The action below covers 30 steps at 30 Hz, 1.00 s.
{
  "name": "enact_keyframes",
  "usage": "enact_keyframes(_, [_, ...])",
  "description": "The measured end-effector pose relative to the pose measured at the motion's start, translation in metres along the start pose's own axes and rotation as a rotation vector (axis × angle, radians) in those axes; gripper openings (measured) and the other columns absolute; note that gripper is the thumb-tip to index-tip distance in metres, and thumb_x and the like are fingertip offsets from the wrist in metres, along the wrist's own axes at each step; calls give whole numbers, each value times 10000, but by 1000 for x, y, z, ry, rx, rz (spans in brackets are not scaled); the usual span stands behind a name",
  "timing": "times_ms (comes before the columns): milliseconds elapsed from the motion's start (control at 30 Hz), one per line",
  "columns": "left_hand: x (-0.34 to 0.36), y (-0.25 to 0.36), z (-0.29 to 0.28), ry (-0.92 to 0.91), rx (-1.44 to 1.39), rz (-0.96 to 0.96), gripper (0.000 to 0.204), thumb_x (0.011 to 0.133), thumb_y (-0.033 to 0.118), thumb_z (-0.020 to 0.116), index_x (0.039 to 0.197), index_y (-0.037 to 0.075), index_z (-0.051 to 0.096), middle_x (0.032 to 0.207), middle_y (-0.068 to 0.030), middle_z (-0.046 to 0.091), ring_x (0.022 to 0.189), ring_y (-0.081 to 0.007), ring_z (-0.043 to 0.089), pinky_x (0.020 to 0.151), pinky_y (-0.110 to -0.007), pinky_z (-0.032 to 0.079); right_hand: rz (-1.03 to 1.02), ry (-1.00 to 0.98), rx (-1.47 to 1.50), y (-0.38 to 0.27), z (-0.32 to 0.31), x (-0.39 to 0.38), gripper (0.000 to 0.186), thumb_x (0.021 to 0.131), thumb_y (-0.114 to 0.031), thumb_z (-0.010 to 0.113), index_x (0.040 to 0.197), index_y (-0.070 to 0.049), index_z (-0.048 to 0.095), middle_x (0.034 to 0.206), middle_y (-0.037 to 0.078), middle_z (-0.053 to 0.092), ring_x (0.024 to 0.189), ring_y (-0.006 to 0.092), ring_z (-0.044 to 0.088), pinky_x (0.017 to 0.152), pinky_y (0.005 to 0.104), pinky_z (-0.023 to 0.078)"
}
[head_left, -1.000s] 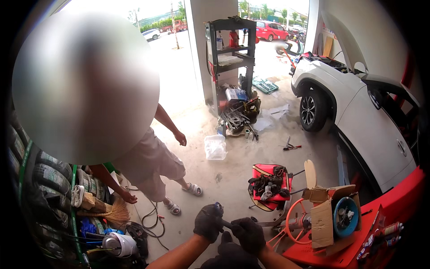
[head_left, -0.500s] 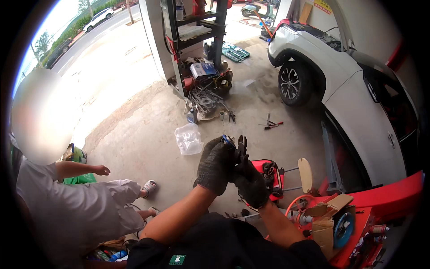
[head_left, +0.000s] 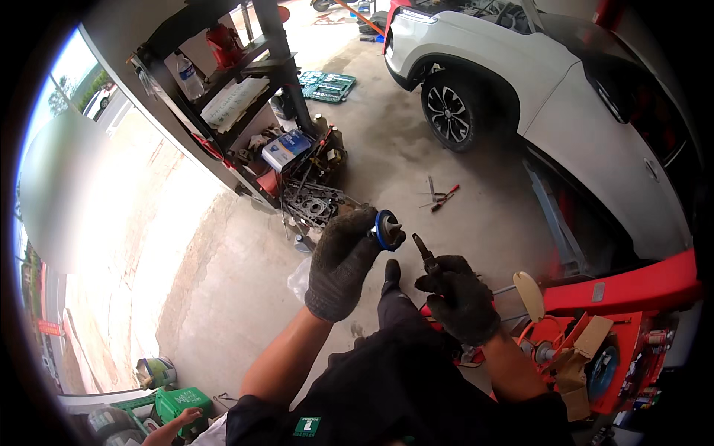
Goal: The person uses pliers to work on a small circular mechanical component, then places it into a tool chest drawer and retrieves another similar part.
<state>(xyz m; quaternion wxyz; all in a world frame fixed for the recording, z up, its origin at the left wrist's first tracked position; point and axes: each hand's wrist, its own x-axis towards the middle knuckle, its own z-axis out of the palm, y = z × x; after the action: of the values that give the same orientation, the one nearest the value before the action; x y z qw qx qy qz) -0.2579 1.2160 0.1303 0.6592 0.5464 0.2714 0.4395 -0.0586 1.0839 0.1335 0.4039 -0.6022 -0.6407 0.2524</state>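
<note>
Holding: blue-rimmed part [head_left: 385, 230], pinched in gloved left hand [head_left: 337, 267], raised over the floor [head_left: 238, 282]. Dark tool [head_left: 426, 254], gripped in gloved right hand [head_left: 464, 303], tip near the part, apart. Advisable: part steady, tip clear of left hand. Beyond: white car [head_left: 554, 104].

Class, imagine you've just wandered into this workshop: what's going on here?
A person in dark gloves holds a small blue-rimmed part in the left hand and a dark, plier-like tool in the right hand. The tool's tip points up, apart from the part. Beyond, a white car stands at the right, and loose tools lie on the floor.
</note>
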Motion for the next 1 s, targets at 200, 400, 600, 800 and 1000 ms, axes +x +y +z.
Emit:
enact_keyframes(200, [163, 8, -3, -102, 707, 305, 298, 933, 27, 625, 1231, 10, 633, 1165, -143, 687, 1102, -262, 656, 937, -372, 524, -179, 77, -7, 81, -26, 143, 332, 759, -12, 717, 1079, -92, 756, 1139, 99, 709, 1155, 296, 643, 926, 415, 561])
enact_keyframes(400, [314, 19, 7, -189, 1031, 289, 346, 908, 10, 685, 1251, 26, 643, 1201, -143, 676, 1109, -243, 666, 934, -359, 539, -131, 57, 221, 153, -55, 259, 339, 756, -14, 726, 1087, -84, 751, 1247, 139, 660, 1201, 324, 619, 986, 411, 539])
enact_keyframes(600, [419, 31, 17, -61, 785, 115, 304, 938, 26, 715, 1225, -2, 622, 1014, -101, 697, 875, -148, 698, 761, -288, 570, 50, -174, 637, 182, -78, 340, 346, 816, -12, 709, 1161, -48, 716, 1334, 165, 597, 1264, 296, 583, 1011, 397, 519])
enact_keyframes(800, [478, 47, 16, -66, 832, 208, 250, 960, 85, 718, 1174, -12, 634, 990, -98, 709, 824, -105, 681, 709, -266, 554, 375, -325, 1443, 180, -90, 380, 390, 892, -39, 711, 1272, -1, 635, 1304, 104, 599, 1236, 230, 577, 1004, 374, 512])
enact_keyframes(1000, [510, 56, 7, -100, 926, 520, 175, 902, 98, 759, 1056, 29, 713, 982, -131, 729, 837, -190, 706, 780, -327, 565, 174, -217, 1167, 182, -60, 409, 392, 892, -17, 729, 1272, -36, 634, 1291, 116, 610, 1168, 223, 614, 972, 354, 532])
